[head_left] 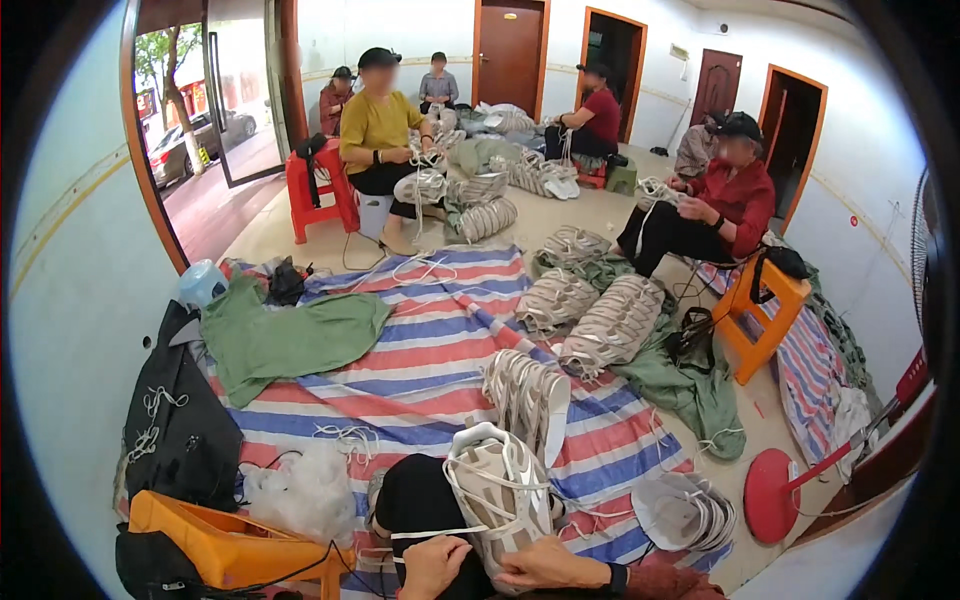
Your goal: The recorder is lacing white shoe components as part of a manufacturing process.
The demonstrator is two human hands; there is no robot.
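The bare left hand (437,567), fingers drawn together, is beside a thin, flat white lace (440,532); whether they pinch it, I cannot tell. The bare right hand (548,566) curls its fingers against the lower end of a beige-and-white laced shoe upper (497,487), their grip unclear. The upper lies against a black-trousered leg (415,490); just beyond, a stack of beige shoe uppers (525,395) is on a red-white-and-blue striped plastic sheet (420,352).

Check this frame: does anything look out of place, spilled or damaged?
Mildly untidy: a loose tangle of white laces lies on the striped sheet, apart from the shoe being handled. Nothing looks spilled or damaged.
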